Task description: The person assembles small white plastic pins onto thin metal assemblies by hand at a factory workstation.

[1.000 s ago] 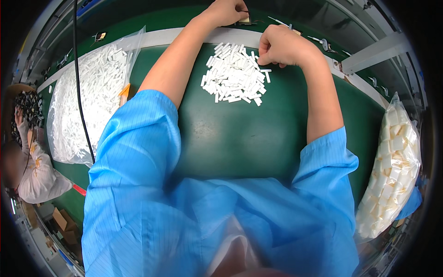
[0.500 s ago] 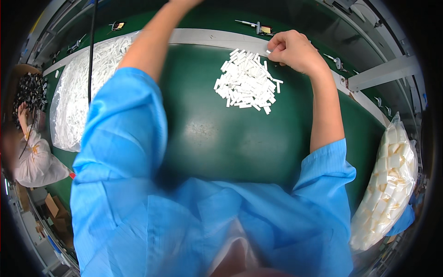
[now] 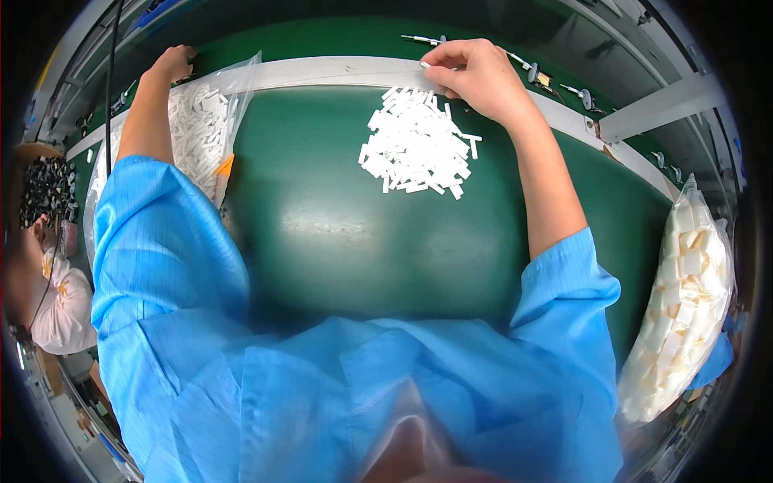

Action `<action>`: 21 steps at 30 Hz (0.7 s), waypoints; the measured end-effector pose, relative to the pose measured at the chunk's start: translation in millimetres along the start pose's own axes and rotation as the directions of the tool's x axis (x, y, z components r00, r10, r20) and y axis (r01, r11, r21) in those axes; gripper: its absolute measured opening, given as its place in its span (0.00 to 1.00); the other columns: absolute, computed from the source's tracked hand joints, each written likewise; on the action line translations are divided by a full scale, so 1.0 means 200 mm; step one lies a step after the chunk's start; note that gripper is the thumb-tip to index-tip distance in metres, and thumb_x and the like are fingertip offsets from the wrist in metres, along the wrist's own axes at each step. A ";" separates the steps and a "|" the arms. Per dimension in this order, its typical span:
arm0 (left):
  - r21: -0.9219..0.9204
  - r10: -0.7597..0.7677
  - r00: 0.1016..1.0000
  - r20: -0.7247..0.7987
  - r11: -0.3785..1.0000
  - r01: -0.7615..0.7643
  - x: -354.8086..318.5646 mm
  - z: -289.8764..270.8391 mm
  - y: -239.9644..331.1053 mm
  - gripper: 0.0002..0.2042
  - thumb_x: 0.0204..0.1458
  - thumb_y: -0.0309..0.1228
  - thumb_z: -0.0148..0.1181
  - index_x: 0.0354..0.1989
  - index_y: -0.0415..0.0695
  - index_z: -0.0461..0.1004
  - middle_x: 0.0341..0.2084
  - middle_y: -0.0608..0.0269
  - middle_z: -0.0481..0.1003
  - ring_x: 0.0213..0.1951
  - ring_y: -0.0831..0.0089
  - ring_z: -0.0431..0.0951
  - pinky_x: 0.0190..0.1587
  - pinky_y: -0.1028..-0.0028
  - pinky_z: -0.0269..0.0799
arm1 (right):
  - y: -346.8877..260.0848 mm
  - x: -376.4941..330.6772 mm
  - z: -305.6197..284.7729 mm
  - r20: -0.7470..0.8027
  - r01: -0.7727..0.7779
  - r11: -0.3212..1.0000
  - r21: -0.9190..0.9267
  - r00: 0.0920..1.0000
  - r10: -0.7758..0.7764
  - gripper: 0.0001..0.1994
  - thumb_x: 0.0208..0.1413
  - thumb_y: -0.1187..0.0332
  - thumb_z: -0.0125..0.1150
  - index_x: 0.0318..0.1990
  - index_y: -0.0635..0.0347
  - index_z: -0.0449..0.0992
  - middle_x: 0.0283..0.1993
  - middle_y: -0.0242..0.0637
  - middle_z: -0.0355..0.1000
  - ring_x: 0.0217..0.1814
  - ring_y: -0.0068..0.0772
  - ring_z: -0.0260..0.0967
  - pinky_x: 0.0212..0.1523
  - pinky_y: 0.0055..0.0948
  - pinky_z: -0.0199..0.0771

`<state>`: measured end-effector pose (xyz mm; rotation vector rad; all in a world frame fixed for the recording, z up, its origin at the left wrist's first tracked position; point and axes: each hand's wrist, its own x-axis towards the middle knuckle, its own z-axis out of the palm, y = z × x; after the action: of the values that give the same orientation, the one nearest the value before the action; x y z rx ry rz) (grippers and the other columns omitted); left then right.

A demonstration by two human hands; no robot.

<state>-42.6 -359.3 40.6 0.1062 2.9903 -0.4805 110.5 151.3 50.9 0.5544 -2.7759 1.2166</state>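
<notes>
My right hand (image 3: 475, 68) pinches one white piece (image 3: 424, 64) by the pale rail (image 3: 338, 71), beyond the pile (image 3: 415, 145); my left hand (image 3: 174, 63) reaches past the bag (image 3: 201, 133), its grip hidden. I judge this a picking-up step; the next move calls for a steady pinch.

The left grip (image 3: 172, 63) partly hides a dark piece (image 3: 191, 72).
</notes>
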 end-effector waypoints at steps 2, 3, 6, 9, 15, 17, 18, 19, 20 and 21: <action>0.066 0.060 0.998 0.012 0.996 -0.060 0.02 -0.05 0.04 0.18 0.47 0.27 0.53 0.49 0.45 0.75 0.41 0.47 0.76 0.44 0.52 0.77 0.46 0.62 0.73 | 0.00 0.00 0.00 -0.006 -0.024 1.000 -0.012 1.000 0.024 0.10 0.50 0.70 0.62 0.38 0.67 0.77 0.26 0.33 0.74 0.25 0.19 0.70 0.31 0.19 0.70; 0.081 0.012 0.997 0.081 0.997 -0.019 0.02 -0.07 0.02 0.17 0.47 0.27 0.53 0.47 0.43 0.75 0.40 0.46 0.76 0.43 0.51 0.77 0.46 0.62 0.73 | -0.02 0.00 0.01 -0.014 -0.044 0.997 0.060 0.999 0.045 0.10 0.50 0.70 0.62 0.38 0.67 0.77 0.27 0.33 0.74 0.25 0.19 0.70 0.31 0.19 0.71; 0.035 -0.010 0.999 -0.036 0.999 0.011 0.02 -0.14 -0.03 0.13 0.50 0.29 0.51 0.41 0.40 0.76 0.37 0.42 0.76 0.39 0.49 0.78 0.41 0.61 0.75 | -0.06 0.01 0.06 -0.006 -0.083 0.971 0.225 0.996 0.086 0.10 0.51 0.70 0.62 0.39 0.68 0.77 0.28 0.34 0.75 0.26 0.19 0.71 0.32 0.18 0.72; -0.557 -0.104 0.994 -0.034 0.828 0.067 0.13 -0.34 0.49 0.14 0.54 0.35 0.48 0.41 0.42 0.76 0.39 0.43 0.76 0.38 0.50 0.79 0.38 0.63 0.76 | 0.09 0.01 0.07 -0.038 -0.188 0.901 0.390 0.975 0.220 0.11 0.52 0.69 0.62 0.39 0.68 0.77 0.30 0.35 0.75 0.28 0.20 0.71 0.34 0.18 0.74; -0.835 0.170 0.974 -0.147 -0.549 -0.031 0.09 -0.50 1.31 0.08 0.61 0.25 0.39 0.41 0.37 0.66 0.25 0.62 0.66 0.22 0.76 0.64 0.21 0.79 0.61 | 0.14 0.04 0.14 -0.039 -0.202 0.762 0.615 0.957 0.286 0.11 0.52 0.70 0.63 0.39 0.69 0.76 0.31 0.36 0.75 0.30 0.21 0.71 0.34 0.18 0.74; -0.632 0.294 0.925 -0.240 -0.770 0.081 0.02 -0.53 1.55 0.08 0.62 0.26 0.36 0.40 0.39 0.64 0.25 0.64 0.65 0.20 0.79 0.59 0.18 0.81 0.55 | 0.15 0.05 0.14 -0.042 -0.204 0.746 0.633 0.954 0.297 0.10 0.52 0.70 0.63 0.39 0.69 0.76 0.31 0.36 0.75 0.29 0.21 0.71 0.34 0.18 0.73; -0.552 0.272 0.935 -0.228 -0.827 0.106 -0.01 -0.53 1.66 0.08 0.62 0.27 0.37 0.36 0.40 0.64 0.24 0.65 0.64 0.20 0.80 0.58 0.17 0.82 0.53 | 0.15 0.05 0.14 -0.050 -0.195 0.745 0.638 0.955 0.292 0.10 0.52 0.71 0.63 0.38 0.69 0.76 0.31 0.36 0.75 0.29 0.21 0.71 0.33 0.18 0.73; -0.470 0.274 0.935 -0.225 -0.871 0.142 -0.03 -0.51 1.74 0.08 0.63 0.28 0.37 0.35 0.40 0.63 0.22 0.66 0.63 0.19 0.81 0.56 0.17 0.83 0.51 | 0.15 0.05 0.15 -0.058 -0.190 0.743 0.642 0.954 0.294 0.10 0.52 0.71 0.63 0.38 0.68 0.76 0.31 0.36 0.75 0.29 0.21 0.71 0.33 0.18 0.73; -0.400 0.293 0.923 -0.251 -0.899 0.177 -0.05 -0.49 1.80 0.09 0.63 0.29 0.37 0.33 0.39 0.63 0.21 0.67 0.62 0.17 0.82 0.55 0.16 0.83 0.50 | 0.15 0.05 0.14 -0.056 -0.197 0.741 0.642 0.952 0.302 0.10 0.52 0.71 0.63 0.38 0.68 0.76 0.31 0.36 0.75 0.29 0.21 0.71 0.33 0.18 0.73; -0.343 0.312 0.916 -0.253 -0.914 0.217 -0.06 -0.46 1.84 0.09 0.63 0.29 0.37 0.33 0.39 0.63 0.21 0.67 0.62 0.17 0.82 0.55 0.16 0.83 0.49 | 0.14 0.05 0.14 -0.060 -0.193 0.755 0.627 0.954 0.294 0.09 0.52 0.71 0.63 0.38 0.68 0.76 0.30 0.36 0.75 0.29 0.21 0.71 0.33 0.18 0.73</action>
<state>-7.9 17.9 15.7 0.2256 0.8193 2.6001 92.9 145.8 13.3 0.0933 -2.3216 2.1497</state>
